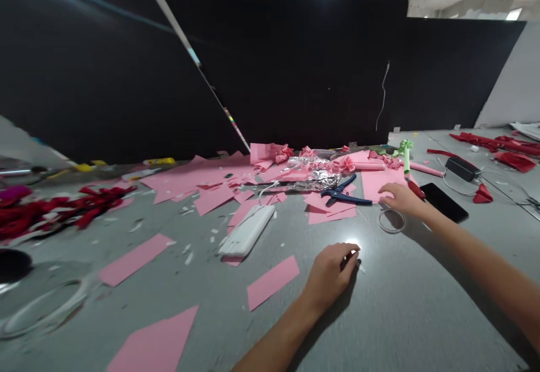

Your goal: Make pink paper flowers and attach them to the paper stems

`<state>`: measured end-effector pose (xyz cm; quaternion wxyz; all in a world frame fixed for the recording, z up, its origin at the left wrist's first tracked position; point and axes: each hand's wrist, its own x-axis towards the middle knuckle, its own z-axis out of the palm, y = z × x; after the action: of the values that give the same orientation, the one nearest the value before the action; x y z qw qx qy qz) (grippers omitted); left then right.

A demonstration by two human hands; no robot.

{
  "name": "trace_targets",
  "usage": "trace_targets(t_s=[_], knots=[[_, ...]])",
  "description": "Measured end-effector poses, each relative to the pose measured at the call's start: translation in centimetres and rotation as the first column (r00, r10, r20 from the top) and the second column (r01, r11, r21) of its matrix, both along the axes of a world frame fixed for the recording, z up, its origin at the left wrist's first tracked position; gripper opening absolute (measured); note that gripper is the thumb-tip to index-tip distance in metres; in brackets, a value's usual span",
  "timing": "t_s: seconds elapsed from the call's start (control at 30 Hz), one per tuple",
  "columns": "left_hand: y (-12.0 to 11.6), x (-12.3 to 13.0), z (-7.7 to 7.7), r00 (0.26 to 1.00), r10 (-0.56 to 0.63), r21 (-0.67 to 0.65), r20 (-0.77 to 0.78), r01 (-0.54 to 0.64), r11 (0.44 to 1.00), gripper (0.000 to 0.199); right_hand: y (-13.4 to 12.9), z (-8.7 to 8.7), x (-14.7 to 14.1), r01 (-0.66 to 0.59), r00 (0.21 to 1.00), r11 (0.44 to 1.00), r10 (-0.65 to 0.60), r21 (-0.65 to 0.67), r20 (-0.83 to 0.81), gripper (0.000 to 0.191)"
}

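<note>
And there your right grip [399, 198], loosely open and seemingly empty, had the round white ring [391, 232] just on its near side, while your left grip [328, 275], curled, contents unclear, sat farther from it.

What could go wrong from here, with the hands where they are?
The right hand is close to the ring and could nudge it away. Its forearm passes near the phone, so a sideways sweep might shove that. A white scrap by the left hand might get brushed aside.
</note>
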<state>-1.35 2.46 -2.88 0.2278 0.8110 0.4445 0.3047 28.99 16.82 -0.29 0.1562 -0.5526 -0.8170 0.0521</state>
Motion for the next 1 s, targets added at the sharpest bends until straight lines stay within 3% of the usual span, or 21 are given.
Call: trace_targets(t_s=[0.13, 0.27, 0.7, 0.9, 1.0], knots=[[0.5, -1.0, 0.6, 0.996, -0.048, 0.031, -0.076, 0.051, 0.998, 0.021, -5.4, -1.6, 1.0, -0.06, 0.996, 0.998, 0.06, 0.001, -0.062, 0.024], [1.2, -2.0, 0.8, 0.98, -0.085, 0.051, -0.179, 0.096, 0.994, 0.018, -7.9, -2.2, 1.4, -0.089, 0.991, 0.995, 0.093, 0.048, -0.092, 0.022], [1.0, -1.2, 1.9, 0.897, -0.145, 0.067, -0.418, 0.19, 0.98, 0.021, -7.3, -4.4, 3.6, 0.05, 0.988, 0.97, -0.014, 0.237, -0.152, 0.036], [1.7, -2.6, 0.6, 0.935, -0.16, 0.065, -0.317, 0.19, 0.98, 0.022, -7.0, -4.9, 3.4, 0.006, 0.989, 0.959, 0.036, 0.283, -0.144, 0.037], [1.8, -3.2, 0.8, 0.961, -0.137, 0.111, -0.24, 0.167, 0.98, 0.016, -6.9, -4.8, 3.3, 0.021, 0.98, 0.953, 0.04, 0.304, -0.194, 0.038]])
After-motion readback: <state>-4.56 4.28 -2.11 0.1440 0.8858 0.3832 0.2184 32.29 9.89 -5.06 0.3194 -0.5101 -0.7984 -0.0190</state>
